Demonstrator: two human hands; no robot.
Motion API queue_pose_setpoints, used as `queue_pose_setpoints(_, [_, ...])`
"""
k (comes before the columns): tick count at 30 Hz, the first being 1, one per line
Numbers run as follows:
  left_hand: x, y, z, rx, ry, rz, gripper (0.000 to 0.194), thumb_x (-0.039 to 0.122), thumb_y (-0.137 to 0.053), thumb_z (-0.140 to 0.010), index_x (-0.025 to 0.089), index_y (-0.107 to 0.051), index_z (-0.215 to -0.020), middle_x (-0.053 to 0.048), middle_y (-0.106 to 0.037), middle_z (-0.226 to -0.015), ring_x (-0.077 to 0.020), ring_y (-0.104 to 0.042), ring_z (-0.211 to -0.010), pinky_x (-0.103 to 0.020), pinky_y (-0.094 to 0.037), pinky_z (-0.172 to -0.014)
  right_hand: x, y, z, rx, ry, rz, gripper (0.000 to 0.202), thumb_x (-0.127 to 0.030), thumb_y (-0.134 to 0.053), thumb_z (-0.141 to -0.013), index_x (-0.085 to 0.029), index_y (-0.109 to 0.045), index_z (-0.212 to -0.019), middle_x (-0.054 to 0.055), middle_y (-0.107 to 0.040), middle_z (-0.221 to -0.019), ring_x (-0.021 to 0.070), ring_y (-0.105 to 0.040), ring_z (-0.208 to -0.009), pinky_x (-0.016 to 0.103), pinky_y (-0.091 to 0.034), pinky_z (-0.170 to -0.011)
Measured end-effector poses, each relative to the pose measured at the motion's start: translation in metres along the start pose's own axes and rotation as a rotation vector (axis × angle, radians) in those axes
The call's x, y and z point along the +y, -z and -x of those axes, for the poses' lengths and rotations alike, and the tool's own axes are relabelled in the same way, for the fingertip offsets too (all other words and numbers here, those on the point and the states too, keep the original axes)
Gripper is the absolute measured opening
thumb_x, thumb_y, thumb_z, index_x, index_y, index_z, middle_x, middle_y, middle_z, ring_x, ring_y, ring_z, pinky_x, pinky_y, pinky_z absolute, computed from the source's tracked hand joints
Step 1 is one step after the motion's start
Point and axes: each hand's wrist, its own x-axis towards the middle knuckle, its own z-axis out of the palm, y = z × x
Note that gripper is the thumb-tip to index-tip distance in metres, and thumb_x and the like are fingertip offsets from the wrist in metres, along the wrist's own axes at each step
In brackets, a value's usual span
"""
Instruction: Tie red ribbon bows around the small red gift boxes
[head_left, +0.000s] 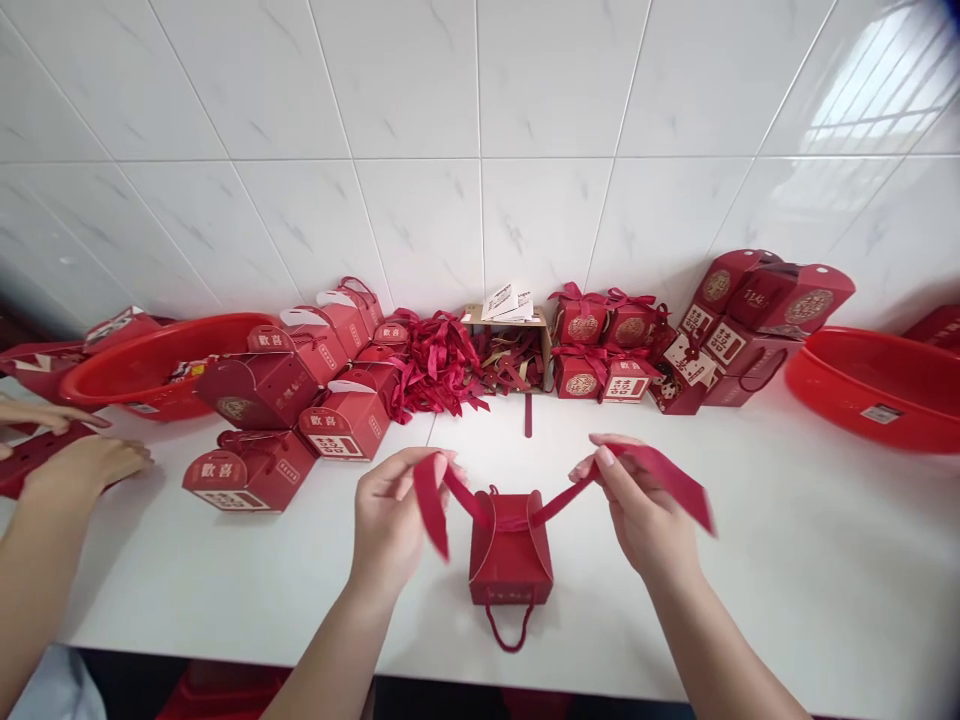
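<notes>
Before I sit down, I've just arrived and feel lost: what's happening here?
The left hand and right hand each hold one side of a ribbon across a small red box, with no bow on it. Another person's hands touch a dark red box at far left. Bow-topped boxes stand by the wall.

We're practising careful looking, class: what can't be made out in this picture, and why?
- Head view: inside of the front box, hidden by its closed flaps.
- Head view: words on the white slips, too small.
- Head view: far end of the right basin, cut off by the right edge.
- Head view: what the red thing is, hidden by the table and cut off by the bottom edge.
</notes>
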Motion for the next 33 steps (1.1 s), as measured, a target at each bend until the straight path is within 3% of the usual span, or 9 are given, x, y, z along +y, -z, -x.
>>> queue_pose_setpoints(3, [0.003, -0.012, -0.005, -0.063, 0.01, -0.046, 0.023, 0.037, -0.077, -0.071, 0.015, -0.075, -0.075, -0.005, -0.067, -0.059, -0.018, -0.061, -0.059, -0.027, -0.046, -0.053, -0.006, -0.011, -0.009, -0.07, -0.004, -0.089, 0.021, -0.041, -0.067, -0.083, -0.021, -0.07, -0.09, 0.001, -0.068, -0.064, 0.0187, -0.067, -0.064, 0.035, -0.054, -0.066])
queue_pose_setpoints(5, [0.004, -0.018, -0.008, -0.095, -0.016, -0.067, 0.021, 0.037, -0.074, -0.074, 0.016, -0.074, -0.073, -0.003, -0.065, -0.057, -0.0187, -0.063, -0.065, -0.03, -0.049, -0.069, -0.01, -0.018, -0.012, -0.105, 0.005, -0.112, 0.022, -0.041, -0.064, -0.085, -0.02, -0.069, -0.082, 0.001, -0.069, -0.067, 0.0179, -0.067, -0.066, 0.034, -0.054, -0.07])
queue_pose_setpoints(9, [0.007, -0.026, -0.013, -0.17, -0.003, 0.012, 0.02, 0.038, -0.071, -0.078, 0.019, -0.073, -0.071, -0.003, -0.07, -0.073, -0.0208, -0.064, -0.087, -0.032, -0.044, -0.09, -0.019, -0.027, -0.014, -0.136, -0.021, -0.163, 0.018, -0.038, -0.067, -0.084, -0.02, -0.064, -0.083, -0.003, -0.066, -0.059, 0.0146, -0.065, -0.056, 0.029, -0.053, -0.064])
queue_pose_setpoints(12, [0.01, -0.029, -0.014, -0.181, 0.028, 0.062, 0.021, 0.04, -0.071, -0.077, 0.02, -0.073, -0.071, -0.003, -0.07, -0.076, -0.0214, -0.063, -0.091, -0.032, -0.043, -0.091, -0.024, -0.03, -0.014, -0.142, -0.032, -0.191, 0.019, -0.038, -0.065, -0.086, -0.021, -0.059, -0.081, -0.005, -0.062, -0.053, 0.0132, -0.063, -0.051, 0.027, -0.052, -0.059])
queue_pose_setpoints(19, [0.013, -0.035, -0.01, -0.234, 0.003, -0.004, 0.025, 0.042, -0.067, -0.08, 0.019, -0.073, -0.072, -0.004, -0.07, -0.076, -0.0218, -0.063, -0.089, -0.032, -0.043, -0.09, -0.027, -0.035, -0.015, -0.112, -0.004, -0.228, 0.025, -0.039, -0.066, -0.084, -0.019, -0.055, -0.072, -0.003, -0.063, -0.06, 0.0117, -0.06, -0.051, 0.026, -0.051, -0.055])
queue_pose_setpoints(23, [0.019, -0.038, -0.007, -0.361, 0.004, -0.042, 0.032, 0.042, -0.062, -0.084, 0.019, -0.069, -0.063, -0.004, -0.064, -0.065, -0.0204, -0.062, -0.078, -0.03, -0.045, -0.081, -0.026, -0.04, -0.016, -0.097, -0.001, -0.07, 0.026, -0.04, -0.067, -0.083, -0.019, -0.057, -0.073, -0.005, -0.055, -0.053, 0.0059, -0.042, -0.04, 0.018, -0.034, -0.039])
queue_pose_setpoints(28, [0.022, -0.041, -0.005, -0.421, 0.018, -0.217, 0.022, 0.033, -0.067, -0.081, 0.019, -0.07, -0.064, -0.004, -0.066, -0.066, -0.0168, -0.058, -0.066, -0.026, -0.045, -0.065, -0.028, -0.041, -0.011, -0.343, 0.185, 0.151, 0.017, -0.034, -0.06, -0.088, -0.019, -0.068, -0.086, 0.003, -0.061, -0.076, 0.0127, -0.051, -0.064, 0.025, -0.044, -0.056])
queue_pose_setpoints(31, [0.021, -0.042, -0.005, -0.435, -0.001, -0.267, 0.016, 0.03, -0.067, -0.08, 0.019, -0.073, -0.069, -0.004, -0.069, -0.07, -0.019, -0.062, -0.072, -0.026, -0.046, -0.068, -0.028, -0.037, -0.008, -0.505, 0.217, 0.128, 0.016, -0.033, -0.061, -0.087, -0.02, -0.069, -0.091, 0.003, -0.055, -0.079, 0.0133, -0.049, -0.066, 0.026, -0.044, -0.056])
queue_pose_setpoints(33, [0.02, -0.041, -0.006, -0.458, -0.021, -0.311, 0.013, 0.028, -0.067, -0.08, 0.019, -0.074, -0.075, -0.004, -0.07, -0.072, -0.0191, -0.062, -0.073, -0.026, -0.046, -0.068, -0.028, -0.035, -0.008, -0.545, 0.21, 0.081, 0.016, -0.032, -0.062, -0.086, -0.022, -0.069, -0.096, 0.002, -0.054, -0.08, 0.0128, -0.05, -0.065, 0.025, -0.044, -0.055])
